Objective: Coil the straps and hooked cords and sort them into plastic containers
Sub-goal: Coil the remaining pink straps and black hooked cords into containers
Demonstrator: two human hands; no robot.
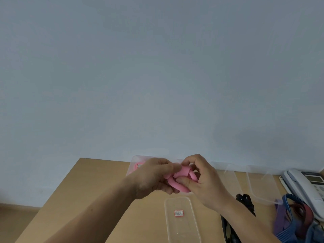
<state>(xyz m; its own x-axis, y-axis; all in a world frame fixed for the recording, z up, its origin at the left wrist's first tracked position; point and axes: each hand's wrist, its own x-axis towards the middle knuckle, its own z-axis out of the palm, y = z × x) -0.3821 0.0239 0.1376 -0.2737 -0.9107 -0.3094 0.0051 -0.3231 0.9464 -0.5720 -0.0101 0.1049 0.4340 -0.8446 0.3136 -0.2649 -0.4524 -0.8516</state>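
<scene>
Both hands meet above the wooden table (98, 190) and hold a pink strap (180, 183) wound into loops. My left hand (154, 176) grips its left side with curled fingers. My right hand (201, 178) pinches the right side, thumb pressed on the front of the coil. A clear plastic container (180, 223) with a red-edged label lies open below the hands. Another clear container (135, 165) holding something pink stands behind my left hand, mostly hidden.
Clear lids or containers (261, 185) lie at the back right. A pile of blue, purple and red straps (294, 220) sits at the right edge beside a white desk phone (305, 183). Black cords (245, 202) lie under my right forearm. A wall stands right behind the table.
</scene>
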